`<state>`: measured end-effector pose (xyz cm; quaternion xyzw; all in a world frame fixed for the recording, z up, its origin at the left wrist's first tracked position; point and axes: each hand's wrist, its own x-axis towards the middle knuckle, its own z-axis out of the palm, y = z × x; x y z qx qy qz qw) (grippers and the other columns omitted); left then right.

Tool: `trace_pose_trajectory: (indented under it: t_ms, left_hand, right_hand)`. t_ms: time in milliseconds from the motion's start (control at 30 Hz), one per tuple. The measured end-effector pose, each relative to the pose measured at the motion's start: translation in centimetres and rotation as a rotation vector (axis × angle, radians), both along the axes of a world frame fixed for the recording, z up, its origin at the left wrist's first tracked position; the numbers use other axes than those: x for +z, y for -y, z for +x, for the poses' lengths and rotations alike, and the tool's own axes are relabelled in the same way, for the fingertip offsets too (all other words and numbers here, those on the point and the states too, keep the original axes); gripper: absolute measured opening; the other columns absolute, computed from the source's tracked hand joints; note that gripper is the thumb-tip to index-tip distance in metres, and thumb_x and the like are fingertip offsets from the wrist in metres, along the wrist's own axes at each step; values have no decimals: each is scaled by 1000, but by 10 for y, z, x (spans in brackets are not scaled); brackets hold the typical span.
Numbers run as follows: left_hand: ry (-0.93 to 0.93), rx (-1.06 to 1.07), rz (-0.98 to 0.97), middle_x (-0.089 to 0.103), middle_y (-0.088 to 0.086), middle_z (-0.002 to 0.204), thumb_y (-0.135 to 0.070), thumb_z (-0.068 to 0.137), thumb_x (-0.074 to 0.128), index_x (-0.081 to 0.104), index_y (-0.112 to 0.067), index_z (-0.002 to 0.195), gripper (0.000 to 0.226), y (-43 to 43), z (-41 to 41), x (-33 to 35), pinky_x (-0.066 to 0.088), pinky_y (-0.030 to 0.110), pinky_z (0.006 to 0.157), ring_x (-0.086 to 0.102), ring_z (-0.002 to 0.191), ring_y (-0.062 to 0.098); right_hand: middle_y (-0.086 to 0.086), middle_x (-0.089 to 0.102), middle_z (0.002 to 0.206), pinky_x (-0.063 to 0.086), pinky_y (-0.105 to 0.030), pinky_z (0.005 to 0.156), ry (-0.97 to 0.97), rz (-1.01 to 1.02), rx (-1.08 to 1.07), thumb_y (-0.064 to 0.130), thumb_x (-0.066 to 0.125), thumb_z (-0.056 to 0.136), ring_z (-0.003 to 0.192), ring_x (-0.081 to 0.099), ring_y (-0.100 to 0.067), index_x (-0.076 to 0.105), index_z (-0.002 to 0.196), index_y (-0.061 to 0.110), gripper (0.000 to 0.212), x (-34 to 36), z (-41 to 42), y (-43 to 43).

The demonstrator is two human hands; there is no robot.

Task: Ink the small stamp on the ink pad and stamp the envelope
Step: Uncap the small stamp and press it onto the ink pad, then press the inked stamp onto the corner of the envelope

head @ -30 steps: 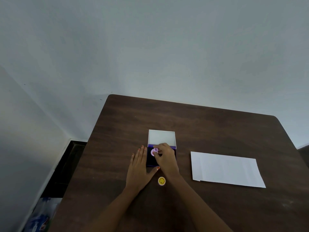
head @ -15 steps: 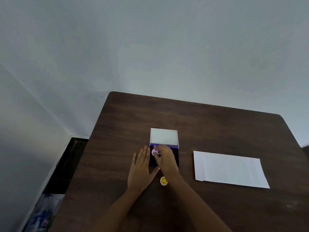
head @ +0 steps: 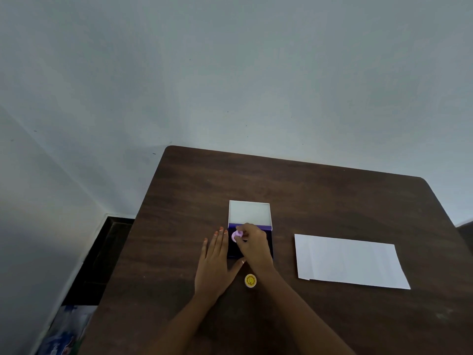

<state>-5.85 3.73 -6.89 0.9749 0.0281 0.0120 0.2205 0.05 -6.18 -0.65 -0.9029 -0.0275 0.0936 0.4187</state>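
Closest to me, just this side of my right wrist, a small round yellow cap [head: 250, 280] lies flat on the dark wood table [head: 332, 201], a face-like mark on its top. My left hand [head: 215, 262] rests flat on the table with fingers straight and spread a little, fingertips alongside the left edge of the ink pad [head: 267, 242], thumb reaching toward its near edge. My right hand [head: 253, 245] is pinched shut on the small stamp [head: 236, 236], fingers curled over its top. The stamp is pale lilac, round, with a flat disc and a knob I grip; it sits at the pad's left part, directly left of my knuckles. I cannot tell if its face touches the ink. The pad is dark, nearly black, in a violet-edged case, and its white lid [head: 249, 212] stands open just beyond my fingers. Well off to the right of the grip lies the white envelope [head: 350, 262], flat, blank, long side toward me.
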Motion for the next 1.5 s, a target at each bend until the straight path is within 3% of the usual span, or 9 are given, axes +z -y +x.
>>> trace_pose_trajectory:
  t_ms: [100,167,300,467,700,833,1167,1367,1500]
  left_hand:
    - [19,9,-28,17,5,154,-59,85,38,9,-18,143,77,-1,-1,1,-4,31,112,13,141,15]
    - [26,9,-44,19,5,153,-58,85,40,9,-17,143,77,-1,0,3,-3,31,112,14,141,16]
    - [18,15,-107,17,4,154,-56,86,40,8,-18,143,76,-1,-1,5,-2,31,113,11,141,14]
    - [27,35,-209,21,5,153,-46,88,47,13,-18,142,70,-2,2,10,2,30,112,14,140,14]
    - [70,131,-263,33,10,148,-32,89,52,27,-13,138,58,1,7,25,13,33,111,25,137,20]
    - [137,55,-251,41,11,142,-22,89,55,36,-11,133,50,23,16,42,19,37,112,32,134,22]
    - [186,-159,-214,53,8,132,-12,86,58,48,-13,125,41,137,43,57,20,30,110,43,126,21]
    - [150,-245,-222,53,8,133,-13,85,59,49,-14,124,40,223,55,51,16,28,108,45,126,23]
    - [105,-323,-189,35,5,147,-25,89,53,35,-18,135,49,275,59,41,6,27,109,28,137,21]
  right_hand:
    - [-14,67,105,42,-21,80,-33,135,-154,11,60,83,92,58,-15,62,101,4,19,4,2,8]
    - [-12,66,107,44,-24,83,-153,293,-294,11,62,83,92,56,-13,63,103,7,21,6,6,15]
    - [-15,64,99,52,-28,75,-612,1083,-573,2,55,84,90,61,-22,60,102,0,19,23,9,25]
    - [-16,59,94,58,-23,55,-787,1426,-604,4,49,84,84,58,-21,56,94,1,13,36,6,38]
    - [-18,58,97,58,-24,55,-839,1562,-567,6,50,83,83,58,-22,50,111,-1,29,45,1,50]
    - [-17,61,97,58,-25,58,-798,1521,-566,5,54,81,85,60,-23,57,101,1,20,48,-1,68]
    - [-12,63,96,58,-20,62,-543,1442,-643,7,58,83,88,61,-20,65,84,6,7,51,6,180]
    - [-10,75,73,58,-21,56,-527,1525,-707,6,56,84,68,72,-15,74,70,4,23,53,7,261]
    - [-10,75,73,58,-23,56,-514,1564,-705,8,59,80,67,71,-13,74,75,4,16,50,9,307]
